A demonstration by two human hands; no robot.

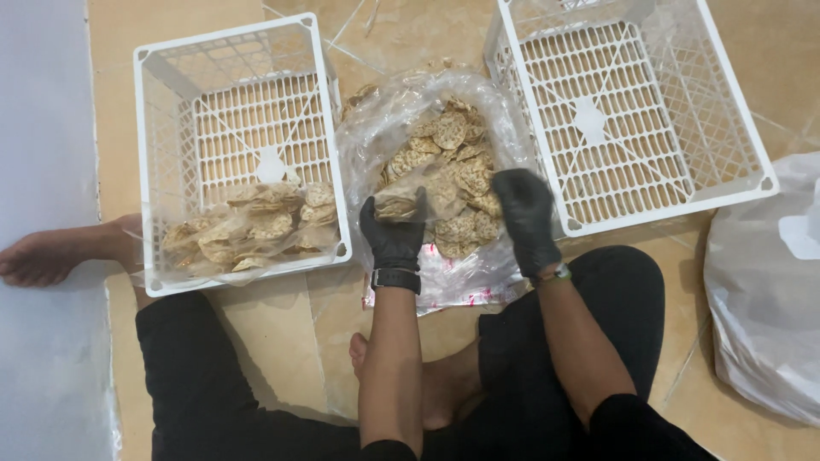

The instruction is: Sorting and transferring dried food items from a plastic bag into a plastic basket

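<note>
My gloved left hand (392, 232) grips a small stack of crackers (395, 207) over the open plastic bag (376, 128) on the floor between two white crates (243, 154); my right hand (525, 218) rests half-curled on the pile, holding nothing I can make out.

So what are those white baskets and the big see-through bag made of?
The left basket and the right basket look like hard moulded plastic, white and a bit glossy, with lattice walls and slotted floors. The big bag looks like thin clear plastic film: it crinkles, shines, and the round crackers show through. The gloves on the left hand and right hand seem matte black rubber, maybe nitrile.
</note>
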